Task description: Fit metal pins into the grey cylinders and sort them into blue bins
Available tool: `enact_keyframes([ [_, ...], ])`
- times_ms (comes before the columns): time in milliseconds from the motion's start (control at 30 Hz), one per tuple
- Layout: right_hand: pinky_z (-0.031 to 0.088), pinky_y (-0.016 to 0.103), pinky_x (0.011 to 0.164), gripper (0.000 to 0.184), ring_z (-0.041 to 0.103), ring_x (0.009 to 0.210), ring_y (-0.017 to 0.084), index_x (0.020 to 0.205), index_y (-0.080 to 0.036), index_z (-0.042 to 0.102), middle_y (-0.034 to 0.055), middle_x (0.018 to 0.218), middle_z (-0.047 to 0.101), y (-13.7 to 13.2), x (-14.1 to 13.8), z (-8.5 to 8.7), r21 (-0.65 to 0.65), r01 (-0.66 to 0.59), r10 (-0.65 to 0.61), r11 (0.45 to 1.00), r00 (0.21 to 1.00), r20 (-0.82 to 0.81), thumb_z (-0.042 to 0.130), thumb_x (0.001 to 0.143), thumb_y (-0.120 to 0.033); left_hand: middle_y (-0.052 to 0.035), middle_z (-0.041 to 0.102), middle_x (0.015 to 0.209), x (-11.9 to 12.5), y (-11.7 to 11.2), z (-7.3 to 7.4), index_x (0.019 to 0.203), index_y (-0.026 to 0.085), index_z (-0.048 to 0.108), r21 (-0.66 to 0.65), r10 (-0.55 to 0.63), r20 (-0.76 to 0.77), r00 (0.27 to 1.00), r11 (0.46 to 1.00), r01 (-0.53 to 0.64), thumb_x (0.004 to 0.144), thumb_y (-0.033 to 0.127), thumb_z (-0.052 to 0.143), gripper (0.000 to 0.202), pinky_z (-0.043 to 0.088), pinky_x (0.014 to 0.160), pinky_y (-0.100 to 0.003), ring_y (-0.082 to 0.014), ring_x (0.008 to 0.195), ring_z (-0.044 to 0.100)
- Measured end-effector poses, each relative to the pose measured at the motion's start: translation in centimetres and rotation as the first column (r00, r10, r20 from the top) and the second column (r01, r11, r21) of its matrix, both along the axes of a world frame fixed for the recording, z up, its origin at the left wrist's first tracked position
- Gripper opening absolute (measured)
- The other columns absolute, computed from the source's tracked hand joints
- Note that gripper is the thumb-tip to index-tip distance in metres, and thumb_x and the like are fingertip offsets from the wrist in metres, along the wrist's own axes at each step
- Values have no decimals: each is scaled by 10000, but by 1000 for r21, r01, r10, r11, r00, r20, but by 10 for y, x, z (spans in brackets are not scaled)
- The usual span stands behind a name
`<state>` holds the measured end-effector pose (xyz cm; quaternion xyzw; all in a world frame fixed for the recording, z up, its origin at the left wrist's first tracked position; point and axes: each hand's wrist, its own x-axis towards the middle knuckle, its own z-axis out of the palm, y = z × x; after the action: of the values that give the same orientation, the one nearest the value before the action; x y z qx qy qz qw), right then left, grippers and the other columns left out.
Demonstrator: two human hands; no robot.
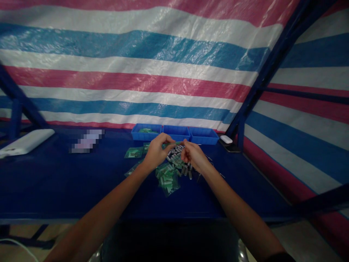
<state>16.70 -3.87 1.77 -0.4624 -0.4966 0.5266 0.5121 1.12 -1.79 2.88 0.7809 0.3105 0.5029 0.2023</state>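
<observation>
**Ana:** Hands first: what do they have?

**Ben:** Your left hand (156,152) and right hand (194,155) hover close together just above the table. The fingers are curled in and pinched closed, and each hand nips one end of a small green packet (178,143) stretched between them.

**Ana:** What's around it?

**Ben:** Behind everything hangs the striped tarp (136,80). Below it is the blue table (68,178), with three blue bins (176,133) along its far edge. A heap of green packets (167,180) lies nearer you, and loose grey cylinders (174,155) sit directly under your hands.

**Ana:** Any advice on the grip?

**Ben:** I'd pinch only the very edges with the fingertips, so whatever is inside isn't squeezed. Pull evenly from both sides, because a thin film probably twists or tears under a lopsided tug. Work low over the cylinders, so a dropped piece lands among them and doesn't roll off. The light is dim, and I can't tell whether the packet is sealed or open.
</observation>
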Motion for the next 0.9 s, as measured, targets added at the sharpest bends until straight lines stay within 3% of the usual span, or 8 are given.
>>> enact_keyframes([
  [133,385,224,465,374,505,489,108,831,-160,579,-15,586,581,0,-3,2,8,40,-37,999,979,-199,650,618,-459,-34,570,872,7,-13,1,764,216,656,283,-28,-278,960,953,110,790,192,561,101,390,795,-308,-160,864,490],
  [333,403,236,553,500,498,544,104,1061,-190,505,-74,570,518,5,0,-4,272,293,-267,916,955,-131,658,609,-340,-54,533,997,9,-10,-5,887,239,667,261,94,-327,940,965,-6,740,294,628,162,372,842,-365,-202,931,439],
  [433,430,262,620,348,535,612,122,965,-182,538,-32,644,567,3,1,-3,429,356,-376,830,926,-40,624,659,-323,-57,565,885,8,-6,-2,885,188,666,89,84,-264,961,994,-62,756,373,589,238,377,824,-357,-198,872,478],
  [500,442,290,671,182,565,700,150,833,-183,564,16,736,604,-1,-1,-1,559,347,-448,754,893,50,598,696,-296,-57,586,823,6,-6,1,852,155,667,-130,38,-186,982,990,-63,812,435,475,342,398,768,-325,-186,808,512],
  [600,435,350,786,62,575,862,190,705,-199,571,56,876,625,-10,-5,2,727,203,-494,656,843,211,544,744,-239,-56,613,736,5,-4,4,799,126,661,-477,-9,-30,1000,879,-7,858,518,276,553,401,611,-265,-154,652,526],
  [667,409,387,853,94,560,944,202,690,-209,583,60,969,617,-13,-8,1,765,91,-488,637,816,310,513,753,-200,-45,617,696,5,-1,2,782,123,649,-545,-9,42,999,838,31,841,529,311,531,385,558,-243,-139,595,518],
  [767,366,422,908,123,482,1084,226,744,-221,625,63,1146,530,-11,-9,-5,764,33,-512,645,760,399,513,727,-172,-31,626,739,3,2,-1,848,131,619,-424,3,101,995,905,40,789,401,489,305,397,571,-227,-132,622,537],
  [900,342,421,927,179,437,1105,248,830,-211,640,80,1124,490,-1,-3,-12,668,131,-493,733,778,389,576,666,-240,-14,603,736,1,-1,0,924,162,593,-104,137,-30,990,985,-140,783,253,518,184,407,597,-233,-120,608,519],
])
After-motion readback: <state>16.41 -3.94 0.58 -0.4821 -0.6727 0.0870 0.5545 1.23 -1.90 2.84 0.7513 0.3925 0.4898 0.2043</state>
